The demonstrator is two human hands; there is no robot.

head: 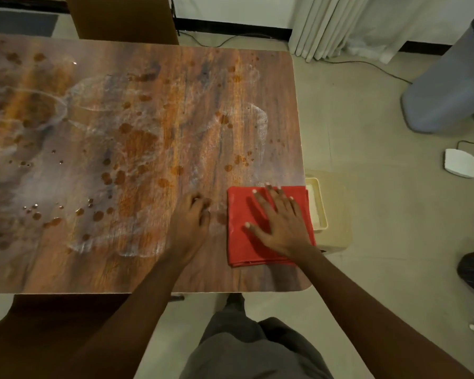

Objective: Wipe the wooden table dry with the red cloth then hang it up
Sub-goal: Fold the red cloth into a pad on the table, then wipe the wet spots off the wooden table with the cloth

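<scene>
A folded red cloth [241,242] lies flat near the front right corner of the wooden table [148,105]. My right hand [278,220] presses flat on top of the cloth with its fingers spread. My left hand [190,222] rests on the bare wood just left of the cloth, fingers curled down, holding nothing. Water drops and smeared wet patches [107,170] cover much of the tabletop to the left and behind the hands.
A cream box [320,203] sits on a low stand just off the table's right edge. A grey bin [446,88], a white device [459,162] and cables lie on the floor at right. A cardboard panel [121,17] stands behind the table.
</scene>
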